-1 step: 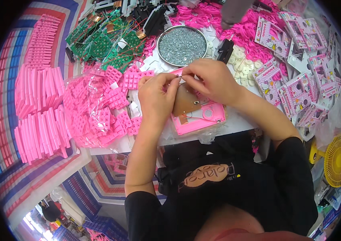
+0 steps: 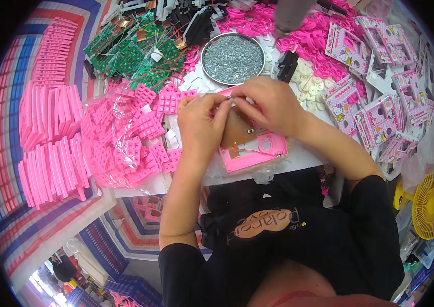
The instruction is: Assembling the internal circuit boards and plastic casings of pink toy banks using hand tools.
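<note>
A pink plastic case half (image 2: 238, 163) lies open side up at the table's near edge, with a brown circuit board (image 2: 234, 132) and thin wires in it. My left hand (image 2: 198, 123) is over the case's left side, thumb and forefinger pinched at its far edge. From the right, my right hand (image 2: 274, 105) meets it there, its fingers closed too. The fingertips of both hands come together on something tiny, too small to name. My right hand covers the case's far right part. Just beyond the hands stands a round metal dish (image 2: 232, 59) full of small screws.
Pink button pads (image 2: 125, 133) in clear plastic and green circuit boards (image 2: 125, 56) lie left. Stacked pink panels (image 2: 53, 169) are farther left. Printed panels (image 2: 380, 117) and a yellow fan (image 2: 431, 204) are at right. A blurred grey tool (image 2: 292, 18) hangs above pink parts (image 2: 258, 23).
Both hands and the case have shifted very slightly to the right and nearer. The grey hanging tool has swung a little left. The fingers keep their pinch.
</note>
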Tool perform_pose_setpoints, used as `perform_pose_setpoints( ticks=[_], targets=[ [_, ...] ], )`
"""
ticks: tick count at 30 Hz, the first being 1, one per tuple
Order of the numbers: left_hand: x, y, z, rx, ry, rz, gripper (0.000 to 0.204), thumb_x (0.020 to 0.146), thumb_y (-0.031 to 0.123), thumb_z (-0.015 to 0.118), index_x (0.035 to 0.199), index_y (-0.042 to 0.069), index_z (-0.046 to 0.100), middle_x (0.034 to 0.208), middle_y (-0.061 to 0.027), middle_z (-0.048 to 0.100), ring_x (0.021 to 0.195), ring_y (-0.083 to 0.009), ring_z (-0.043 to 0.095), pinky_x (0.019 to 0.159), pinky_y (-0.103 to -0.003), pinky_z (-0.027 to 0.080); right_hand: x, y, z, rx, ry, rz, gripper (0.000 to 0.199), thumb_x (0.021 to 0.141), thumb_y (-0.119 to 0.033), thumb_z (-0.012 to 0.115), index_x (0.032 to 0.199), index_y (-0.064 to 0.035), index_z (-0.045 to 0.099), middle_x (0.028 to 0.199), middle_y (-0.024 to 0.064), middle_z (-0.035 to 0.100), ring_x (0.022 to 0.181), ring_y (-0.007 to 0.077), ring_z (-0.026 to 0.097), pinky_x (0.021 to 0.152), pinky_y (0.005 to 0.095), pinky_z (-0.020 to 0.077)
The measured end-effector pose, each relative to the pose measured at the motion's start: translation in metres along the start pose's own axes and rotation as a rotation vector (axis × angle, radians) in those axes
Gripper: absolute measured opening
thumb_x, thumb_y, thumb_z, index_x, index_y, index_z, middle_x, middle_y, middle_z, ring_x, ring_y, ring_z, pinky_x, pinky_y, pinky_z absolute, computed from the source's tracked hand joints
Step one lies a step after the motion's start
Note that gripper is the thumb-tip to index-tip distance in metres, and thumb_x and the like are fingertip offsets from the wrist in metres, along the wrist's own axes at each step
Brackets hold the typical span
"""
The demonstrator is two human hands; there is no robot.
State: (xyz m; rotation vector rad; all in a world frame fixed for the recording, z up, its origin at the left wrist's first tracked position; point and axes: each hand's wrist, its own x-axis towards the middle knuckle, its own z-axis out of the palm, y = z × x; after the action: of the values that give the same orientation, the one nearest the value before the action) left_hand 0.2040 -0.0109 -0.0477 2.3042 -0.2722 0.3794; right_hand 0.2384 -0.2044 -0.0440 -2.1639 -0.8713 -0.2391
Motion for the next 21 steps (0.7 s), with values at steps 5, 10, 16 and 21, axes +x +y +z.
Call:
perform_pose_setpoints(
  ticks=[5,10,16,21],
  targets=[
    [-0.007,-0.008,0.004,-0.038,0.072,0.102,0.009,0.080,0.008,0.080,0.082,0.006,0.072,0.076,-0.0044,0.070,0.067,-0.0177,0.062,0.086,-0.035,0.041,-0.020,-0.011,-0.005,0.025,-0.002,0.037,0.029,0.087,-0.016,0.068,0.114,-0.0068,0.066,0.099,0.0105,0.068,0.091,0.0315,0.066,0.074,0.0401,0.0540],
    [-0.009,-0.010,0.005,-0.066,0.078,0.213,0.010,0.079,0.009,0.079,0.084,0.010,0.070,0.077,-0.0026,0.068,0.072,-0.0200,0.063,0.092,-0.040,0.040,-0.019,-0.012,-0.007,0.091,-0.063,0.021,0.040,0.085,-0.015,0.068,0.125,-0.0075,0.064,0.102,0.0125,0.068,0.095,0.0333,0.065,0.081,0.0422,0.0529],
    [-0.012,-0.008,0.000,0.018,0.025,0.312,0.014,0.077,0.008,0.079,0.085,0.012,0.068,0.077,-0.0014,0.067,0.074,-0.0205,0.063,0.096,-0.043,0.039,-0.008,-0.012,-0.024,0.217,-0.174,0.102,0.047,0.083,-0.013,0.068,0.130,-0.0081,0.061,0.105,0.0126,0.067,0.097,0.0332,0.064,0.085,0.0427,0.0521],
    [-0.013,-0.006,0.003,-0.003,0.070,0.269,0.013,0.078,0.008,0.079,0.084,0.012,0.068,0.077,-0.0013,0.067,0.074,-0.0199,0.063,0.096,-0.042,0.039,-0.027,-0.015,-0.021,0.135,-0.107,0.092,0.050,0.083,-0.012,0.068,0.132,-0.0070,0.060,0.105,0.0122,0.067,0.095,0.0321,0.064,0.084,0.0413,0.0521]
  ],
)
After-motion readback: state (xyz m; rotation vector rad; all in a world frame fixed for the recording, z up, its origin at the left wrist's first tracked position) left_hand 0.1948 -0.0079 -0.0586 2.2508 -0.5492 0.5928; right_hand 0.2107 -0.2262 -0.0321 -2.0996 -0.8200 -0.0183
